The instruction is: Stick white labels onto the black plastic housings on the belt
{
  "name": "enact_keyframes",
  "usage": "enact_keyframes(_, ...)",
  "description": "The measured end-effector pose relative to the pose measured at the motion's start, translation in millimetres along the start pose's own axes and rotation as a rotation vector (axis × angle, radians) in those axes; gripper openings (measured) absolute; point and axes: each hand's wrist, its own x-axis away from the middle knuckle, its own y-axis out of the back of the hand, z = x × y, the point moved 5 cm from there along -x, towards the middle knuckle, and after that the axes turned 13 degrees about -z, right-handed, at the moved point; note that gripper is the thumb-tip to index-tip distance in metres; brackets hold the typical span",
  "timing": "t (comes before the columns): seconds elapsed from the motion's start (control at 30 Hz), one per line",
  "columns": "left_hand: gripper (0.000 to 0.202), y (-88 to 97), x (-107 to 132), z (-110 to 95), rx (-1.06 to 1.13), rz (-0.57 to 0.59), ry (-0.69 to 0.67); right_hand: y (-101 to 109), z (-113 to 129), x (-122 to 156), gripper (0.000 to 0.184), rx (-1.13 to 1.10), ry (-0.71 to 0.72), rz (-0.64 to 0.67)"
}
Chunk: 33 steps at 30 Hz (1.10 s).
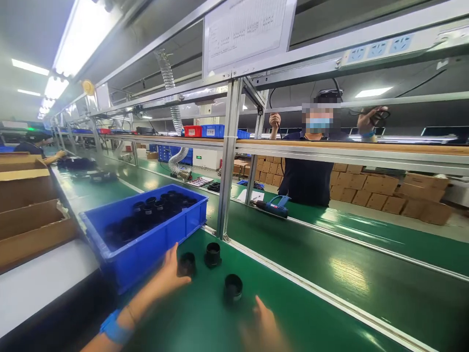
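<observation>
My left hand (167, 275) has its thumb and fingers apart, beside a short black plastic cylinder (187, 264) on the green work surface. Whether the fingertips touch that piece I cannot tell. Two similar pieces stand upright nearby: a black cylinder with a wider base (213, 255) and an open-topped black cylinder (233, 288). To the right of the latter, my right hand (266, 325) is smeared by motion, one finger stretched out and nothing visible in it. A blue plastic bin (157, 254) holding many black cylinders stands beyond my left forearm.
An aluminium post (227, 166) rises behind the cylinders, carrying a shelf (351, 149). Beyond it lie a heat gun (273, 206) and a person (308, 178) holding a dark cable. Open cardboard boxes (32, 237) stand at the left. Another person is at the far left.
</observation>
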Motion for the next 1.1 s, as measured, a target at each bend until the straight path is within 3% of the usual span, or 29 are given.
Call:
enact_keyframes(0.07,0.120,-11.4,5.9,13.0,0.039,0.022,0.047,-22.7,1.6,-16.7,0.068,0.034,0.034,0.040)
enact_keyframes(0.17,0.124,-33.9,-2.5,11.8,0.130,0.057,0.014,-53.3,9.4,-41.7,0.080,0.076,0.097,0.089)
enact_keyframes(0.33,0.123,-60.4,-31.7,-6.8,0.253,0.075,-0.061,-89.1,20.6,-76.5,0.078,0.088,0.168,0.135)
enact_keyframes(0.47,0.103,-73.8,-30.1,-15.4,0.300,0.045,-0.160,-103.8,20.8,-91.9,0.078,0.072,0.178,0.159)
enact_keyframes(0.57,0.097,-73.0,-22.2,-15.3,0.312,-0.005,-0.201,-107.7,16.8,-95.0,0.081,0.039,0.178,0.187)
enact_keyframes(0.63,0.085,-62.5,-23.4,-17.8,0.303,-0.081,-0.212,-107.7,11.1,-96.2,0.083,0.012,0.153,0.191)
enact_keyframes(0.73,0.057,-40.4,-40.2,-40.3,0.245,-0.160,-0.307,-107.1,0.0,-100.3,0.078,-0.035,0.076,0.163)
enact_keyframes(0.83,0.062,-34.9,-69.4,-84.4,0.118,-0.021,-0.515,-108.0,-5.9,-103.3,0.074,-0.087,0.040,0.134)
enact_keyframes(0.93,0.059,-54.3,-96.7,-122.4,-0.072,0.256,-0.667,-106.8,-4.3,-100.8,0.067,-0.121,0.058,0.113)
enact_keyframes(1.03,0.029,-80.9,-114.2,-138.3,-0.274,0.461,-0.652,-102.8,1.3,-95.2,0.060,-0.131,0.097,0.094)
enact_keyframes(1.1,0.017,-92.2,-121.5,-141.2,-0.380,0.480,-0.599,-100.5,4.7,-92.0,0.058,-0.129,0.110,0.085)
